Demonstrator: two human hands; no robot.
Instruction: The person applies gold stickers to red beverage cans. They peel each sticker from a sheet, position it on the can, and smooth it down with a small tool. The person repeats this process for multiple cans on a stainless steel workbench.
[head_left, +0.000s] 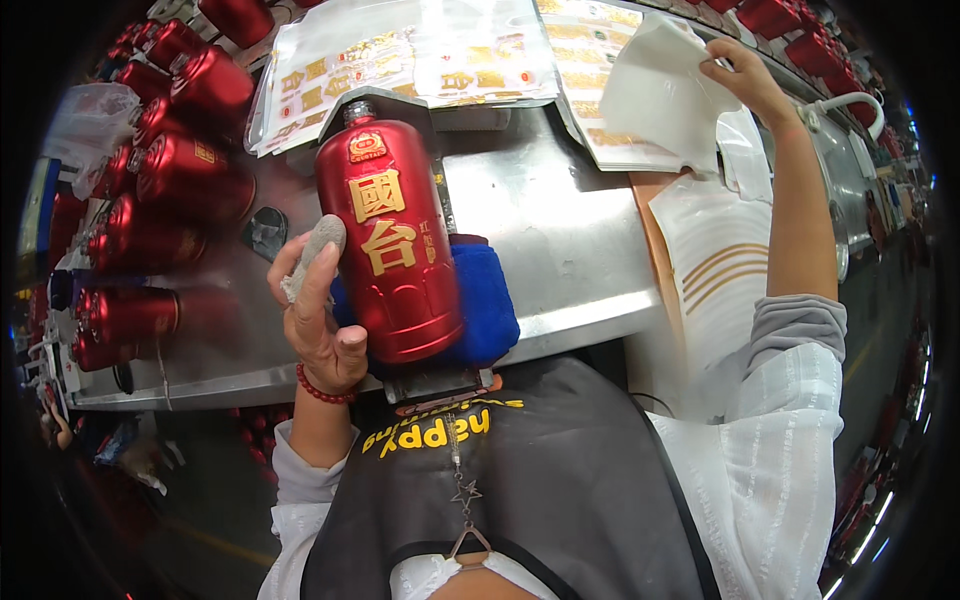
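Observation:
A red bottle with raised gold characters lies tilted in front of me, its neck pointing away. Under it is a blue cloth pad on a metal stand. Beside the bottle's left side, my left hand holds a grey cloth pad between its fingers, the thumb lower down. At the far right, my right hand pinches the upper corner of a white sheet. That sheet is lifted and curled over a stack of gold sticker sheets.
Several red bottles crowd the left side, and more red bottles stand far right. More sticker sheets lie behind the bottle on the metal table. White backing sheets hang at its right, near a white curved pipe.

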